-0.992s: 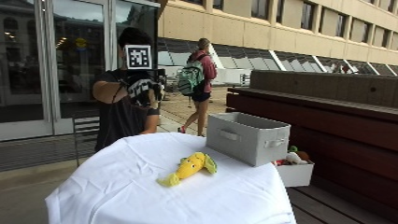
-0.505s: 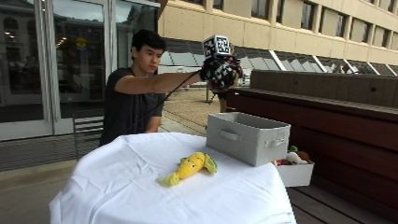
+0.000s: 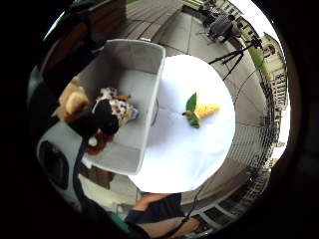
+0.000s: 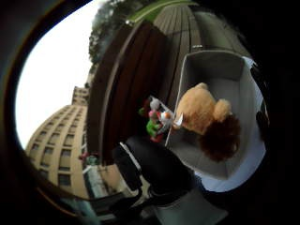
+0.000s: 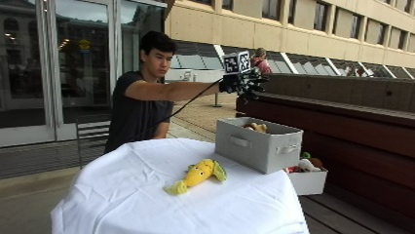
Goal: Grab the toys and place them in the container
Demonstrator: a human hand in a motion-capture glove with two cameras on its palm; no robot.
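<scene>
My gloved right hand (image 5: 243, 84) hangs high in the air at the end of my outstretched arm, fingers splayed and holding nothing. It sits above the grey fabric container (image 5: 256, 148), and I judge that this is the spot for letting a toy fall straight into the open top without touching the walls. Both palm views look down into the box, which fits the hand being well over it and apart from it. Inside lies a plush toy (image 4: 206, 119), tan with a dark brown mane-like tuft; from the outside view only its top peeks over the rim. The little-finger-side view shows a white, brown-spotted patch of plush there too, and I cannot tell whether that is a second toy or part of the first. The container stands at the edge of the white-clothed table (image 5: 129, 195), on the side nearest the bench, probably so I can reach it from where I stand. Further across the cloth lies the yellow corn toy (image 5: 197, 175), well apart from the container. It is a soft cob with green leaves at one end, resting on its side in the open, so it should be easy to pinch from above. It looks to be the one toy left to collect. Beyond the table, a small white box (image 5: 308, 181) holding other toys sits low by the wooden bench (image 5: 363, 122).
</scene>
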